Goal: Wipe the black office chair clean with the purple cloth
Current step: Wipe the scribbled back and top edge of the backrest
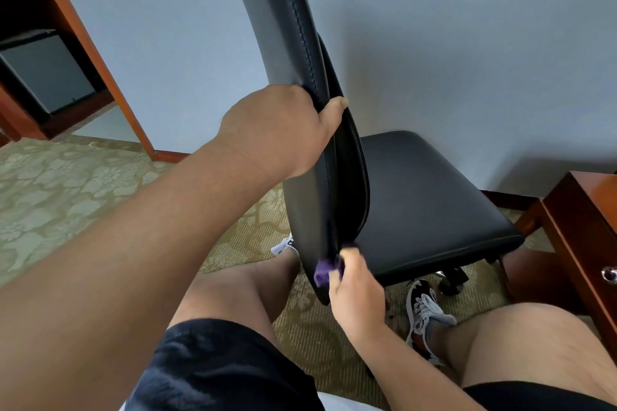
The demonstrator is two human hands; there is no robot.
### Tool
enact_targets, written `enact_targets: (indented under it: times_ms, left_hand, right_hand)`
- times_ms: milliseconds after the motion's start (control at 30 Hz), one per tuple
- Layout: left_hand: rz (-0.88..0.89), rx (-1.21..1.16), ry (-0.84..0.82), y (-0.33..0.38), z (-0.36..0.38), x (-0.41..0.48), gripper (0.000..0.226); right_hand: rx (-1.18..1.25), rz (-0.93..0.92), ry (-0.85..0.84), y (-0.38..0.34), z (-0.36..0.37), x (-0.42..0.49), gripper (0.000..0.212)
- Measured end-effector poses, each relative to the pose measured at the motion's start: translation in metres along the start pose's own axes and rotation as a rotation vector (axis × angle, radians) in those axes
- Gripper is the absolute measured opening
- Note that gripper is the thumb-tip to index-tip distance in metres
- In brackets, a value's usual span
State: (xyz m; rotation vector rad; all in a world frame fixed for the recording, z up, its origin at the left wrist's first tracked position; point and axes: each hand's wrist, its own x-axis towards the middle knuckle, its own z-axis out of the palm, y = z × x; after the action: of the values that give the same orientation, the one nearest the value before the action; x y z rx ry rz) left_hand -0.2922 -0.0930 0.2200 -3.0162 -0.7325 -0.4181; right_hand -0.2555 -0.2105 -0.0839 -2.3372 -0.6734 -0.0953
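**Head view.** The left arm reaches from the lower left of the frame to its centre. There the left hand (280,133) clasps the side edge of the backrest (283,10) of the black office chair (430,197). Its thumb curls over the edge on the right. The other fingers wrap round the far side and are hidden, so their spread cannot be told.

The right forearm rises from the bottom edge, right of centre. The right hand (359,294) sits at lower centre, against the bottom corner of the backrest. Its thumb and fingers are drawn together, pinching the purple cloth (323,272). The cloth is bunched, and only a small fold shows to the left of the fingers. It appears to be pressed to the backrest's lower edge, though blur makes the contact uncertain.

The seat extends to the right of the backrest, above a patterned carpet (66,183). A wooden nightstand (587,227) stands at right.
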Motion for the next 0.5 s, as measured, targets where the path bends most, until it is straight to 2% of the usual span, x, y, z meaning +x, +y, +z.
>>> enact_targets:
  times_ms: [67,100,267,400,500]
  left_hand:
    - [-0.002,0.022,0.034,0.0,0.0,-0.003,0.06]
    - [0.014,0.032,0.053,0.001,0.001,-0.003,0.06]
    - [0.026,0.043,0.005,0.003,0.002,0.003,0.071]
    - [-0.039,-0.023,0.025,0.001,0.0,0.002,0.059]
    - [-0.008,-0.053,0.017,0.001,0.003,0.001,0.083]
  right_hand:
    - [-0.101,0.034,-0.137,0.015,0.011,-0.014,0.019]
    - [-0.088,0.036,-0.14,0.017,0.011,-0.015,0.017]
    - [0.1,-0.05,0.077,-0.018,-0.019,0.012,0.017]
    - [0.249,-0.161,0.304,-0.057,-0.049,0.043,0.018]
    - [0.257,-0.172,0.312,-0.057,-0.043,0.044,0.034]
